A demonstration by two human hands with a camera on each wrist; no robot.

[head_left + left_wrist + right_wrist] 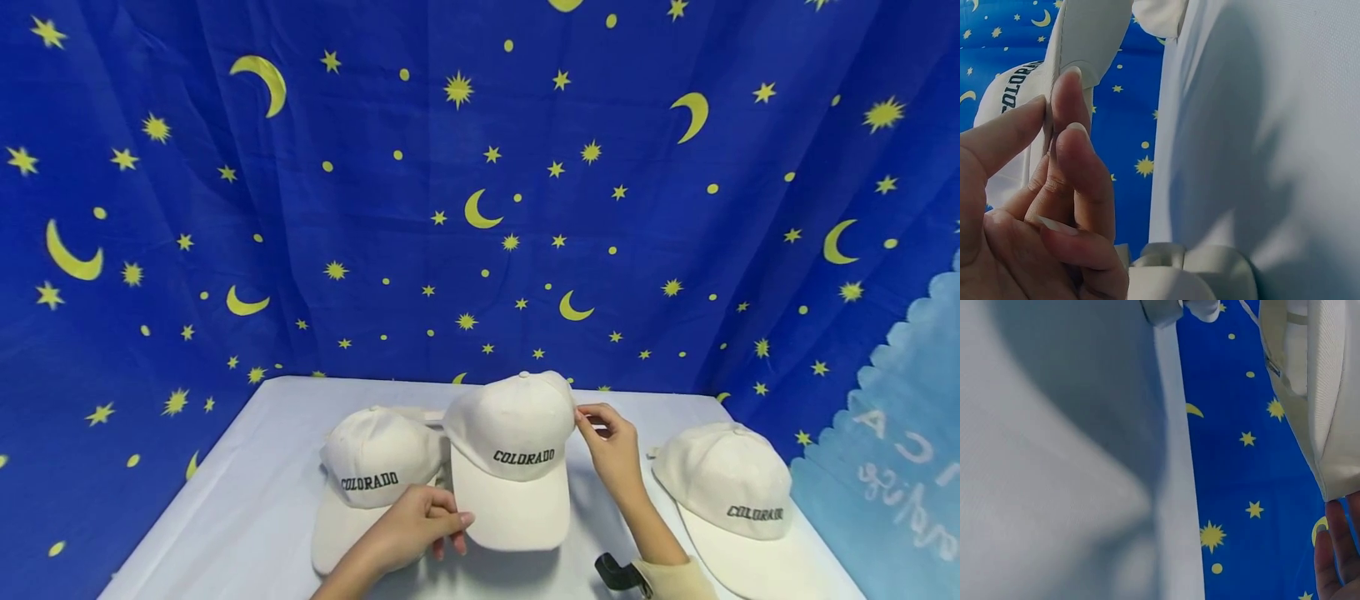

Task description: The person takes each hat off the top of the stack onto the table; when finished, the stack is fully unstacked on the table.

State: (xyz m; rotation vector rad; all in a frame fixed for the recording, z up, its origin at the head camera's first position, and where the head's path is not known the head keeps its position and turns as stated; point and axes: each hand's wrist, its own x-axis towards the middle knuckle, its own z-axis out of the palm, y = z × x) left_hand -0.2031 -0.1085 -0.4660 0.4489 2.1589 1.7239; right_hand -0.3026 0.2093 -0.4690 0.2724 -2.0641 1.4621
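Note:
A white baseball cap (521, 425) with COLORADO in dark letters is held up over the table, its brim (517, 508) toward me and its shadow below. My left hand (420, 521) pinches the brim's left edge; in the left wrist view the thumb and fingertips (1069, 94) meet on either side of it. On the crown's right side, my right hand (611, 446) pinches the fabric between thumb and forefinger. The right wrist view shows the cap's inside (1291, 356), with fingertips (1335, 519) at its lower corner.
A matching cap (382, 458) sits on the white table (277, 450) at left, partly behind my left hand. Another (727, 483) lies at right, beyond my right forearm. A blue curtain (375, 233) with yellow moons and stars hangs behind; a light-blue cloth (885, 467) is at right.

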